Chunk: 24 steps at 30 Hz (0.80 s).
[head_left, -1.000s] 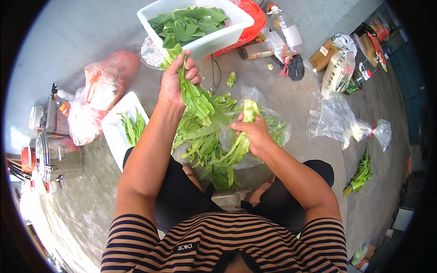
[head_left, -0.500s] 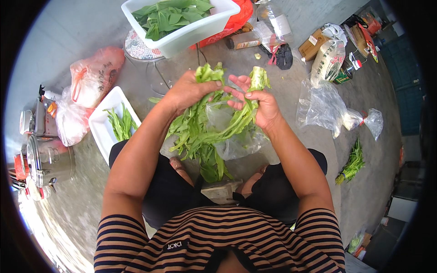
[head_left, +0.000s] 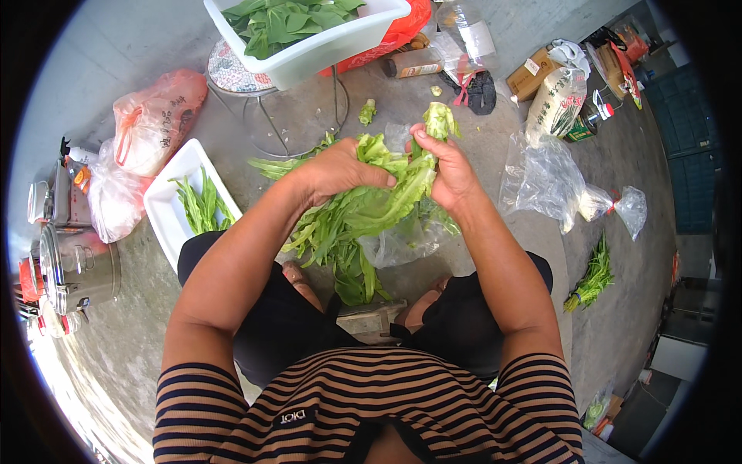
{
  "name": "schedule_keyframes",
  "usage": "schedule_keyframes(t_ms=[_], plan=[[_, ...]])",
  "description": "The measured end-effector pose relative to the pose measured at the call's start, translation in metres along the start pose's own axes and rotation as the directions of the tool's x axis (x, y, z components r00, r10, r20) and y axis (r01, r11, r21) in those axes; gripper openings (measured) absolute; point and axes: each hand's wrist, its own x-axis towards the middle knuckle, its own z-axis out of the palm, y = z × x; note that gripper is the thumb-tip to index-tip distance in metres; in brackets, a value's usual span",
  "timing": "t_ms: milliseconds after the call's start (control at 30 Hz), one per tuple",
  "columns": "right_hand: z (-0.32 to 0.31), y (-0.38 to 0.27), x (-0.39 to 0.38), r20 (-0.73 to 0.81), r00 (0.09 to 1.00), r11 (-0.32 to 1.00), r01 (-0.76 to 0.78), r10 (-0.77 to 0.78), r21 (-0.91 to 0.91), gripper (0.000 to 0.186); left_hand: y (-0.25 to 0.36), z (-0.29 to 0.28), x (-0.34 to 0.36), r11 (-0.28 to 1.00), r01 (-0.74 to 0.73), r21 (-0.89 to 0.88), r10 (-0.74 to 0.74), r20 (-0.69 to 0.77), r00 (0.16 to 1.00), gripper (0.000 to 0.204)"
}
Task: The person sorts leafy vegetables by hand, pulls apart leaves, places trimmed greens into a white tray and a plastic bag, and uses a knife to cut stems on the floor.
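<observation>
My left hand is closed on long, light-green lettuce leaves in front of me. My right hand grips a lettuce stalk whose pale cut end points away from me, with leaves trailing from it toward my left hand. Under both hands a heap of loose leaves hangs and lies over a crumpled clear plastic bag between my feet.
A white tub of dark leaves rests on a metal stool. A white tray with greens, pink bags and a steel pot are at left. Boxes, clear bags and a bunch of greens are at right.
My left hand has come down from near the tub to beside my right hand, the leaves moving with it. My right hand has risen slightly with the stalk, and its fingers have closed again.
</observation>
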Motion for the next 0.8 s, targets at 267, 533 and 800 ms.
schedule_keyframes(t_ms=[267, 533, 800], plan=[[0.003, -0.015, -0.009, -0.011, 1.000, 0.908, 0.008, -0.014, -0.419, 0.019, -0.001, -0.009, 0.002, 0.998, 0.000, -0.062, 0.001, 0.027, 1.000, 0.047], [0.009, -0.021, -0.022, -0.069, 0.991, 0.905, 0.077, -0.116, -0.417, 0.028, 0.006, -0.014, -0.002, 0.995, -0.041, 0.089, 0.047, -0.067, 0.997, 0.041], [0.018, 0.002, -0.021, -0.109, 0.988, 0.931, 0.065, -0.111, -0.360, 0.033, 0.005, -0.001, -0.003, 0.990, -0.130, 0.048, 0.133, -0.079, 0.988, 0.037]])
